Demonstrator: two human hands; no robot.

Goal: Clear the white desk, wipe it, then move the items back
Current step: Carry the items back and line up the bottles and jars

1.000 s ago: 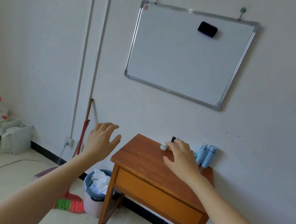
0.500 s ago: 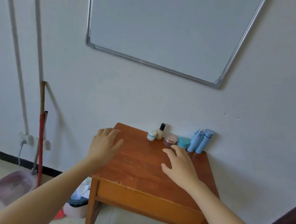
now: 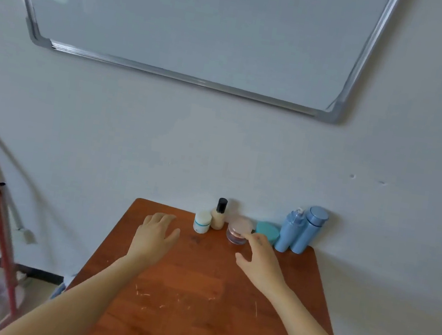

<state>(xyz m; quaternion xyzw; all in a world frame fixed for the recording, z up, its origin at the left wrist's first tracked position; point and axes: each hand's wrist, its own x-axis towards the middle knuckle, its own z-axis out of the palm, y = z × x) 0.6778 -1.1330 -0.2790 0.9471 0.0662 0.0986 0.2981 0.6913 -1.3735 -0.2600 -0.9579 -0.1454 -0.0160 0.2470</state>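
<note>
The stuff to shift sits in a row along the 12 to 1 o'clock edge of the table (image 3: pixel 195 292), tight to the wall (image 3: pixel 132 139): white jar (image 3: pixel 202 221), black-cap bottle (image 3: pixel 218 214), pink jar (image 3: pixel 237 230), teal tub (image 3: pixel 267 231), then two blue bottles (image 3: pixel 300 231) touching each other at the 1 o'clock corner. The white desk isn't in shot.

Right hand (image 3: pixel 261 256) has loose, spread fingers holding nothing, tips right at the pink jar's near side. Can't tell if they touch it. Left hand (image 3: pixel 155 236) is flat and relaxed at about 10 o'clock, just beside the white jar, also holding nothing.

My guess is everything here is light, hard and smooth. The jars look like glass or clear plastic, so a bit slippery and not drop-friendly. I'd pinch the squat jars across the sides below the lid. The tall blue bottles look tippy, so grip them mid-body.

Room-wise, the wall blocks anything going back, and the items nearly touch, so lift straight up or drag toward 6 o'clock, where the top is bare. The blue bottles are close to the 3 o'clock edge. A broom (image 3: pixel 0 234) leans well off at 9 o'clock.
</note>
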